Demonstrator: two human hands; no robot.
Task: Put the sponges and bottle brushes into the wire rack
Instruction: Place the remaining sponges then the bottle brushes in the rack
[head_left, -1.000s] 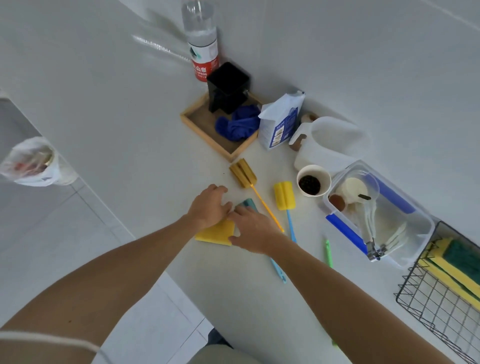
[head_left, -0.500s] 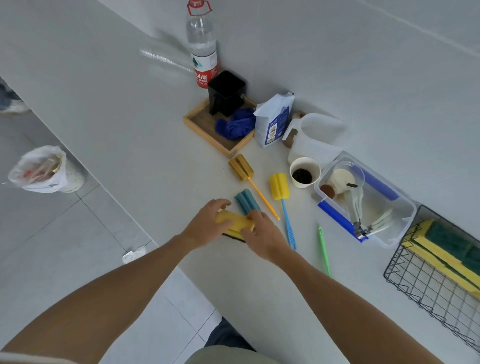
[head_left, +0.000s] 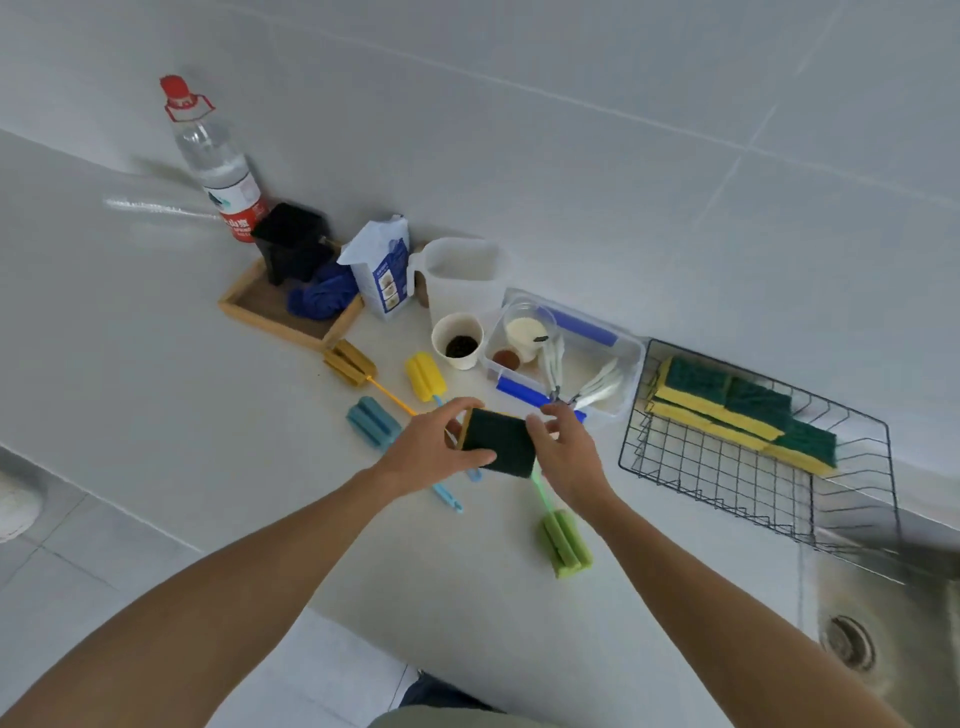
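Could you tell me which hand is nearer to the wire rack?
Right. The right hand is on the sponge's rack-side edge; the left hand grips the far edge, farther from the wire rack.

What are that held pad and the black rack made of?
The pad looks like a foam sponge: a dark green, fibrous scouring face and a thin yellow edge. The rack looks like thin metal wire with a black coating, an open grid; its finish is unclear.
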